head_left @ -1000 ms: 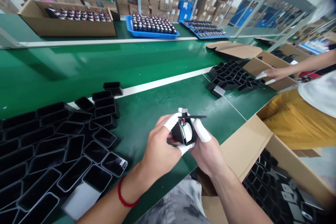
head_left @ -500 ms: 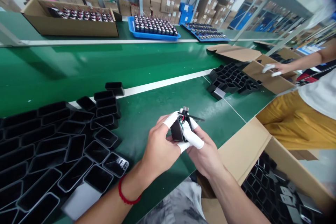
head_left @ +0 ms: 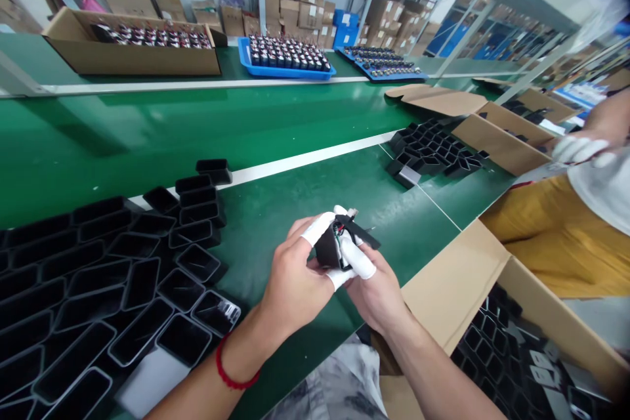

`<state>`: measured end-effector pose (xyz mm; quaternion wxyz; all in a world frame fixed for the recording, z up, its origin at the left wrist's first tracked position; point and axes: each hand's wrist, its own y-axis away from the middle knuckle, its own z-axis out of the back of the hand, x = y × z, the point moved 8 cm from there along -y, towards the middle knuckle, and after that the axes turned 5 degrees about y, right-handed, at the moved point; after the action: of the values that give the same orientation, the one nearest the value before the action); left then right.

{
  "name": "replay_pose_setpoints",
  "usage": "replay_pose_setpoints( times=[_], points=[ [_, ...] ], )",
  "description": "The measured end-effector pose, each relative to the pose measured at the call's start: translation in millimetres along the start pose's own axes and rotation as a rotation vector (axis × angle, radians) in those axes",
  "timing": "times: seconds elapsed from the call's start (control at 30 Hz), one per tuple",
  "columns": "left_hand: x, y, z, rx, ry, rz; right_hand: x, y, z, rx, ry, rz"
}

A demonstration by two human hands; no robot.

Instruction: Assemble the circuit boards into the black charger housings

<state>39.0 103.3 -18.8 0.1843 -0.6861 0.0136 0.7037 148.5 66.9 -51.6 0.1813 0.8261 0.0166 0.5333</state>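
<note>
Between my two hands, above the green workbench [head_left: 290,200], is a small black plastic case [head_left: 327,251] with its open end toward me. Thin red and green wires show inside it. A flat black piece [head_left: 361,231] and a small metal plug sit at its far end. My left hand [head_left: 298,275], with white finger covers, is closed around the case's left side. My right hand [head_left: 377,285], also in white finger covers, is closed on its right side, a covered fingertip at the opening. The fingers hide part of the case.
Many empty black cases [head_left: 142,275] stand at the left; another cluster [head_left: 433,151] sits farther right. An open cardboard box [head_left: 453,295] of black cases is at lower right. Blue trays [head_left: 290,71] of parts line the back shelf. A co-worker [head_left: 556,223] stands at right.
The flat black piece and plug at the case's end have tilted down to the right. Both my hands keep hold of the case. The co-worker's gloved hand has drawn back from the far box.
</note>
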Motion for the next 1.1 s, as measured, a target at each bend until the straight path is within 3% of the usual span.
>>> replay_pose_setpoints(
  times=[0.07,0.23,0.37,0.53,0.73,0.9,1.1],
  points=[
    [-0.9,-0.4,1.8,-0.015,-0.060,-0.021,2.7,1.8,10.6,-0.026,0.074,0.048],
    [-18.5,2.5,-1.3,-0.029,-0.354,-0.229,16.9,20.9,36.1,-0.218,0.417,0.303],
    [-25.6,4.6,-4.3,0.018,-0.399,-0.273,10.0,24.0,46.5,-0.351,0.331,0.343],
    [-35.9,6.2,-0.2,-0.039,-0.319,-0.343,-2.4,6.2,43.6,-0.287,-0.085,0.162],
    [-36.4,8.5,-3.3,-0.064,-0.295,-0.282,-17.6,7.6,33.7,-0.245,-0.230,-0.024],
    [-43.9,12.0,-3.9,-0.069,-0.307,-0.348,-34.7,7.5,31.8,-0.147,-0.232,-0.084],
    [-43.9,12.7,-6.1,-0.062,-0.324,-0.397,-44.4,7.8,34.5,-0.135,-0.285,-0.144]
  ],
)
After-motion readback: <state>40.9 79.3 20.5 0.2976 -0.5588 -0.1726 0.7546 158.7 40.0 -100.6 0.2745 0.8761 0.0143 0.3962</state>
